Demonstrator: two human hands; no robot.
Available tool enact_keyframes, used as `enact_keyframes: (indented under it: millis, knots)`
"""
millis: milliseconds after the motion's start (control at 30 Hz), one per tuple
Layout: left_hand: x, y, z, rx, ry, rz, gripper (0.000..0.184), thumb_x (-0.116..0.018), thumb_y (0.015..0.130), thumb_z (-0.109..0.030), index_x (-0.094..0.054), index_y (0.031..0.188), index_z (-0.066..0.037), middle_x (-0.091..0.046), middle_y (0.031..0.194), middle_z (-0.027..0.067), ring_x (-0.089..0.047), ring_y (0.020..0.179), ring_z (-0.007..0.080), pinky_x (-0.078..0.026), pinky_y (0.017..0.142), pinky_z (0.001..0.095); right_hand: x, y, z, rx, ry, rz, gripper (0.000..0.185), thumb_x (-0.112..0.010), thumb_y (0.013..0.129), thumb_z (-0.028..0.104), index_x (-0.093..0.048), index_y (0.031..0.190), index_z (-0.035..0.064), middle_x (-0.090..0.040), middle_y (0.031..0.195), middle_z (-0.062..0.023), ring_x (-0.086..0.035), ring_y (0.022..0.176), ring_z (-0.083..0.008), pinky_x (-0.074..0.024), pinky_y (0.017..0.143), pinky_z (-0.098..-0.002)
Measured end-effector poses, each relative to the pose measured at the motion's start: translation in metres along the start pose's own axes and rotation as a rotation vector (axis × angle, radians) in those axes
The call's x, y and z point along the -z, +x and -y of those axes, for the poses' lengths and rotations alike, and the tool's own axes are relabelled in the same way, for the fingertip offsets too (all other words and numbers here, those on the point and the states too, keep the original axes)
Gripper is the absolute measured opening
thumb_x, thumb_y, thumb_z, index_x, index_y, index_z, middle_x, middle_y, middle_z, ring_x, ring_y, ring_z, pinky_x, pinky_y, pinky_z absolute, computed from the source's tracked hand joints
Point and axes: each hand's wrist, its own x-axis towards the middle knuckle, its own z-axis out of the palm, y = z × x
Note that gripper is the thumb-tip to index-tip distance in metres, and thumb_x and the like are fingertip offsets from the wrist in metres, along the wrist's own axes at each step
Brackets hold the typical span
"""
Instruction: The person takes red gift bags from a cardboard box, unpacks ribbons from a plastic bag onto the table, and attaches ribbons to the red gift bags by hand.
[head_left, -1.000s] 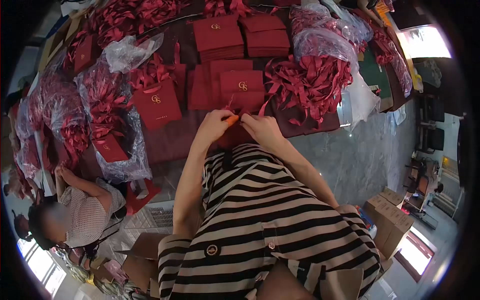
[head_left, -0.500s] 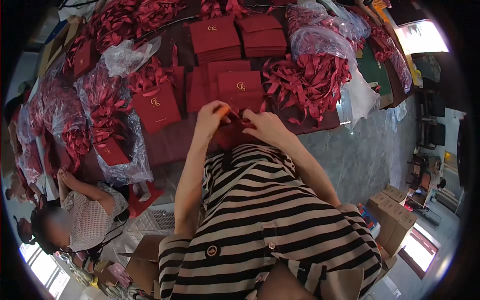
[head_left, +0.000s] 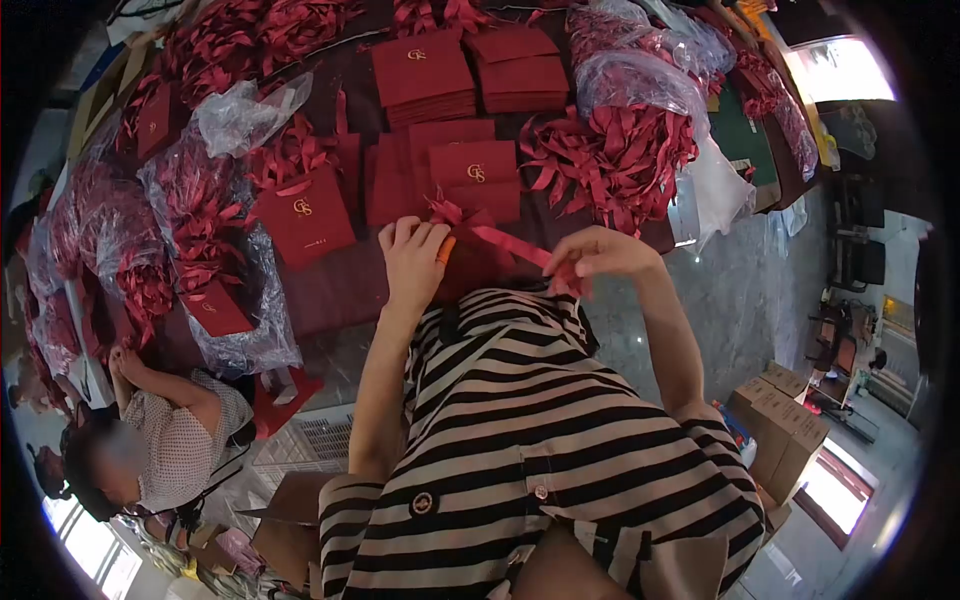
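At the table's near edge, my left hand [head_left: 412, 262] is closed on the edge of a dark red paper gift bag [head_left: 478, 268], which is partly hidden by the hand. Something orange [head_left: 446, 250] sits on one of its fingers. From the bag a red ribbon [head_left: 510, 243] stretches to the right, and my right hand [head_left: 612, 254] pinches its far end. Just beyond lie flat red bags [head_left: 474, 165] with gold lettering. A heap of loose red ribbons [head_left: 625, 165] lies beyond my right hand.
Two stacks of red bags [head_left: 425, 75] stand farther back. A ribboned red bag [head_left: 308, 215] lies left, beside plastic-wrapped ribbon bundles [head_left: 195, 195]. Another person [head_left: 175, 430] sits at the left. Cardboard boxes [head_left: 780, 425] are stacked on the right.
My right hand has moved away from my left hand to the right, drawing the ribbon out straight. My left hand has shifted slightly left and stays at the bag.
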Motion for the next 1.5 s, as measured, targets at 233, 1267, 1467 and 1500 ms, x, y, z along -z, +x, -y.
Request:
enact_keyframes:
  millis: [233, 1267, 1467, 1500]
  knots:
    - [0.028, 0.0, 0.002, -0.011, 0.123, 0.269, 0.038, -0.071, 0.074, -0.018, -0.064, 0.111, -0.014, -0.062, 0.09, 0.0013, -0.051, 0.09, 0.0218, -0.036, 0.08, 0.0391, -0.016, -0.034, -0.009, 0.442, 0.224, -0.26, 0.054, -0.067, 0.087, 0.028, -0.049, 0.125, -0.0056, -0.065, 0.11, -0.0229, -0.065, 0.102, -0.0256, -0.0524, 0.06, -0.0245]
    - [0.013, -0.004, 0.035, 0.449, -0.829, 0.407, 0.034, -0.065, 0.081, 0.001, -0.061, 0.115, -0.001, -0.065, 0.111, 0.0118, -0.061, 0.102, 0.0216, -0.047, 0.088, 0.0319, -0.069, 0.154, -0.038, 0.377, -0.872, -0.948, 0.015, -0.061, 0.081, 0.017, -0.058, 0.08, 0.0029, -0.059, 0.065, -0.017, -0.061, 0.062, -0.0359, -0.0459, 0.055, -0.044]
    - [0.012, -0.002, 0.03, 0.451, -0.864, 0.392, 0.034, -0.065, 0.081, 0.002, -0.062, 0.114, -0.001, -0.066, 0.109, 0.0115, -0.062, 0.103, 0.021, -0.048, 0.089, 0.0321, -0.068, 0.161, -0.042, 0.318, -0.876, -0.97, 0.014, -0.061, 0.078, 0.017, -0.06, 0.079, 0.0039, -0.06, 0.065, -0.0166, -0.062, 0.063, -0.0352, -0.0477, 0.056, -0.044]
    - [0.012, -0.002, 0.028, 0.435, -0.836, 0.375, 0.034, -0.064, 0.081, 0.002, -0.062, 0.115, -0.001, -0.066, 0.109, 0.0112, -0.062, 0.102, 0.0209, -0.048, 0.088, 0.0319, -0.068, 0.161, -0.042, 0.317, -0.875, -0.97, 0.014, -0.061, 0.078, 0.017, -0.06, 0.079, 0.0039, -0.06, 0.065, -0.0166, -0.062, 0.063, -0.0352, -0.0477, 0.056, -0.044]
